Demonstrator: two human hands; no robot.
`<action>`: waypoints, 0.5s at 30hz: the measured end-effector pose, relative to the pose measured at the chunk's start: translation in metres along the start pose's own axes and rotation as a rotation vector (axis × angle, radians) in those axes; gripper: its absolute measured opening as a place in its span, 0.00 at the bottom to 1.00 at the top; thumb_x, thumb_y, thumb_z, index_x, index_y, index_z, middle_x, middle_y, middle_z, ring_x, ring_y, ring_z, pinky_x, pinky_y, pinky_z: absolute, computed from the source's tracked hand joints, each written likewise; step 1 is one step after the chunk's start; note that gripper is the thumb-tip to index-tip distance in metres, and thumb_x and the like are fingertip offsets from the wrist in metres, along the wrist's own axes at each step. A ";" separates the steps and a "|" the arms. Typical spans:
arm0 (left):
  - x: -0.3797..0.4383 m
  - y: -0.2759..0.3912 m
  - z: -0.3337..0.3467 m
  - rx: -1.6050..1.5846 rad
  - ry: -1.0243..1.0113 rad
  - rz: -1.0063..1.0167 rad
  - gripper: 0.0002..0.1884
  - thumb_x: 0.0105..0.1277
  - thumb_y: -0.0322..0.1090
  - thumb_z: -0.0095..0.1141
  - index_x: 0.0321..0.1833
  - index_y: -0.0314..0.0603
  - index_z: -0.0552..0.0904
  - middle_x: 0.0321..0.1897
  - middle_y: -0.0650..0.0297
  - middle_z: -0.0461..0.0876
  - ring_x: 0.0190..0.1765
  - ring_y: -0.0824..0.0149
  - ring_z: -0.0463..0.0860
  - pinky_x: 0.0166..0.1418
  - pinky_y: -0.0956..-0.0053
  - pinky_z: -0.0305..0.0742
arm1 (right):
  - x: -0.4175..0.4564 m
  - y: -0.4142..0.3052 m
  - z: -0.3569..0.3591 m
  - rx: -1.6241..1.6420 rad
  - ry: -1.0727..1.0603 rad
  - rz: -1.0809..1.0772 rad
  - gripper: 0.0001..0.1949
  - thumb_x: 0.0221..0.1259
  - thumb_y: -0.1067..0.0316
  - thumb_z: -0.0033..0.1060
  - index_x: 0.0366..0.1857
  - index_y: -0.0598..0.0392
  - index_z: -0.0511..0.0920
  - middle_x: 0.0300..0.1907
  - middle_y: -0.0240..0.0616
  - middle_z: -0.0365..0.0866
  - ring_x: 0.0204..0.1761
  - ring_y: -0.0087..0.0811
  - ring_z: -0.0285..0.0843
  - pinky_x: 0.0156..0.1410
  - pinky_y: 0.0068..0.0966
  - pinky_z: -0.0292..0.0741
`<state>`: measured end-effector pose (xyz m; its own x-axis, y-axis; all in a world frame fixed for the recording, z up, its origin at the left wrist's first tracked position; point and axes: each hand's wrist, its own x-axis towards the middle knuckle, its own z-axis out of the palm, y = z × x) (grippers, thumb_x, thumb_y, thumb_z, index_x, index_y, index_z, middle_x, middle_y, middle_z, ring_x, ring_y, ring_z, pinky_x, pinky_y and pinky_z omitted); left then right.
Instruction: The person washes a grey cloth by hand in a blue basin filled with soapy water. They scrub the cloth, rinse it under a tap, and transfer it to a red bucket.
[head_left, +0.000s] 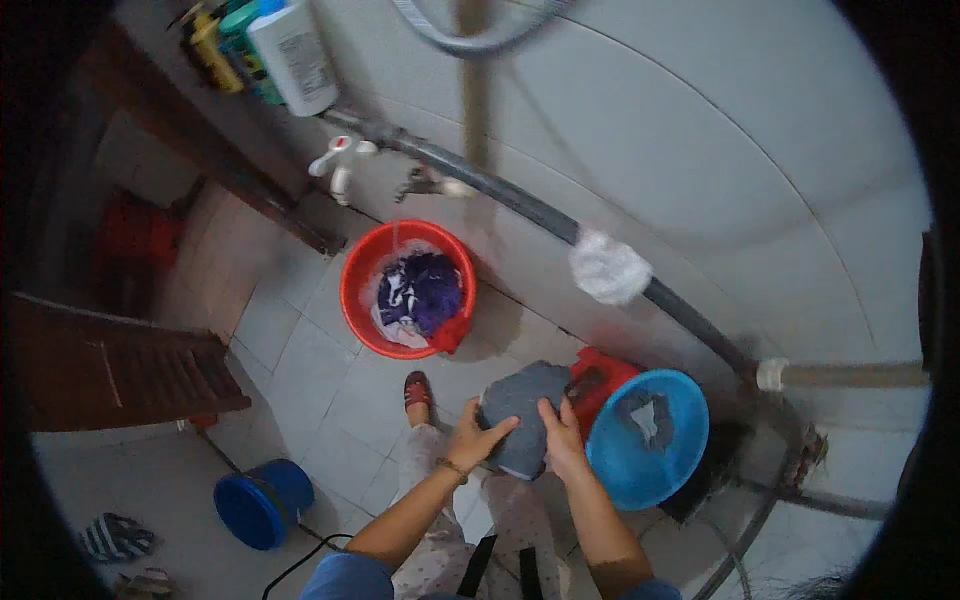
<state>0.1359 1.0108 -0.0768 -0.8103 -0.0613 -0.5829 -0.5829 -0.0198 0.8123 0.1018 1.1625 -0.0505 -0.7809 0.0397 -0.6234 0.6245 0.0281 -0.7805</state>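
Note:
Both hands grip a grey cloth (525, 420), which I hold up in front of my knees. My left hand (480, 435) has its left side, with the thumb lying across the front. On the right side, my right hand (562, 431) pinches the cloth with thumb and fingers. Just right of that hand is a light blue basin (649, 487) with a small grey and white cloth (651, 421) inside. Farther ahead, a red basin (352, 300) on the floor holds purple, dark and white wet laundry (420, 292) with some suds.
A tap with a white handle (341, 169) and a metal tap (427, 184) jut from the wall. A white cloth (609, 268) hangs on the dark pipe (517, 199). Bottles (296, 60) stand upper left. A blue bucket (251, 510) and brown door (127, 367) are left. Something red (600, 375) adjoins the blue basin.

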 end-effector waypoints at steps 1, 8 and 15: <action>0.007 0.000 -0.021 0.028 0.049 0.053 0.38 0.48 0.52 0.65 0.54 0.31 0.65 0.44 0.53 0.74 0.47 0.64 0.74 0.49 0.74 0.70 | 0.005 -0.005 0.017 -0.023 -0.038 -0.015 0.33 0.57 0.55 0.54 0.62 0.62 0.54 0.60 0.43 0.60 0.60 0.35 0.60 0.62 0.26 0.60; 0.082 0.028 -0.153 -0.613 0.232 -0.202 0.26 0.52 0.39 0.64 0.51 0.37 0.69 0.42 0.61 0.76 0.43 0.69 0.76 0.47 0.75 0.72 | 0.067 -0.080 0.159 0.523 -0.296 0.199 0.30 0.53 0.64 0.57 0.62 0.53 0.60 0.59 0.37 0.62 0.57 0.33 0.63 0.61 0.30 0.61; 0.218 0.086 -0.200 -0.543 0.852 -0.068 0.27 0.52 0.31 0.62 0.53 0.35 0.65 0.47 0.55 0.72 0.45 0.61 0.75 0.43 0.70 0.73 | 0.228 -0.097 0.272 0.662 -0.194 0.501 0.15 0.56 0.60 0.49 0.46 0.51 0.72 0.48 0.38 0.74 0.49 0.38 0.72 0.55 0.39 0.69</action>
<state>-0.0786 0.7963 -0.1297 -0.3385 -0.7309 -0.5926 -0.3477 -0.4880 0.8006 -0.1406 0.8968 -0.1303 -0.4407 -0.2823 -0.8521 0.8075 -0.5393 -0.2390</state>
